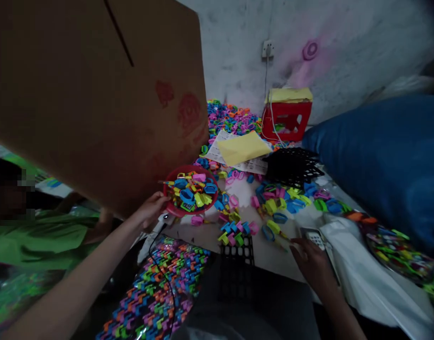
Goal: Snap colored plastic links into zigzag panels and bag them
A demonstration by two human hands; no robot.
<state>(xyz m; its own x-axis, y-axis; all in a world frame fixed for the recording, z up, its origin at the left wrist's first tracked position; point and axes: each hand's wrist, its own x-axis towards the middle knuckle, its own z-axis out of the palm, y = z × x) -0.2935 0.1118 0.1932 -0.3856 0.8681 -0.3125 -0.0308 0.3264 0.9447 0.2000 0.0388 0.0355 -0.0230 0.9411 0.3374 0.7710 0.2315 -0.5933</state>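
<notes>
My left hand (151,208) reaches forward and touches the near rim of a red bowl (171,182) filled with several small coloured plastic pieces; its fingers curl at the rim. My right hand (310,259) rests low on the white surface, fingers bent beside a small white device with buttons (315,236). Loose coloured plastic pieces (273,208) lie scattered between the two hands. A black grid tray (238,264) sits just in front of me, with a few joined pieces at its far edge.
A big brown cardboard box (96,94) fills the upper left. A person in a green top (32,236) sits at left. Behind are a red crate (287,120), yellow paper (243,147), another black grid (291,165), a blue cushion (387,156) and a bag of linked pieces (160,293).
</notes>
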